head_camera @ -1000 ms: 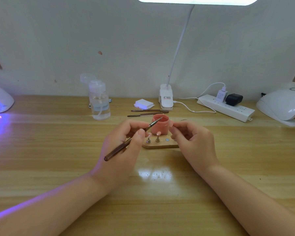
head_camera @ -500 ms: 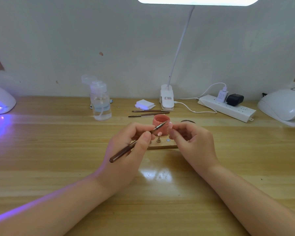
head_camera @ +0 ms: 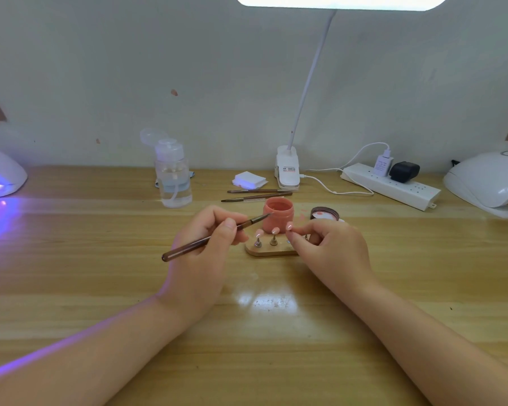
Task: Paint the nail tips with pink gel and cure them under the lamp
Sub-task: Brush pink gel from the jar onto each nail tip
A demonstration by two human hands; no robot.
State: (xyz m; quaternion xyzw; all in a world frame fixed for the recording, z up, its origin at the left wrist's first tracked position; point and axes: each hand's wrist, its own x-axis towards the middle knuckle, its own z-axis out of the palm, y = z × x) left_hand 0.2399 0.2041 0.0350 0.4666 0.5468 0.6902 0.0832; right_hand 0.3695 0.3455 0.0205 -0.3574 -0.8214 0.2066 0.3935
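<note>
Head view. We see the left hand [head_camera: 201, 253] pinching a brown brush [head_camera: 214, 238] between thumb and fingers, handle angled down to the left, bristle tip reaching the rim of the pink gel pot [head_camera: 278, 213]. The pot stands open, just behind a small wooden stand [head_camera: 269, 251].

We count two nail tips on metal pegs on the stand, the left nail tip [head_camera: 258, 234] and the middle nail tip [head_camera: 275, 230], both pinkish. The right hand [head_camera: 332, 250] has its fingers curled in a pinch on a third nail tip [head_camera: 289, 227] raised just above the stand's right end; whether its peg touches the stand we cannot tell.

The pot's lid [head_camera: 324, 213] lies just right of the pot, partly behind the right hand.

Far left on the wooden table [head_camera: 100, 273], a curing lamp [head_camera: 0, 174] glows violet. A second white lamp [head_camera: 487, 183] sits far right. Along the back: pump bottle [head_camera: 173, 177], white pad stack [head_camera: 249, 180], two spare brushes [head_camera: 257, 194], clip desk lamp [head_camera: 288, 171], power strip [head_camera: 390, 186].
</note>
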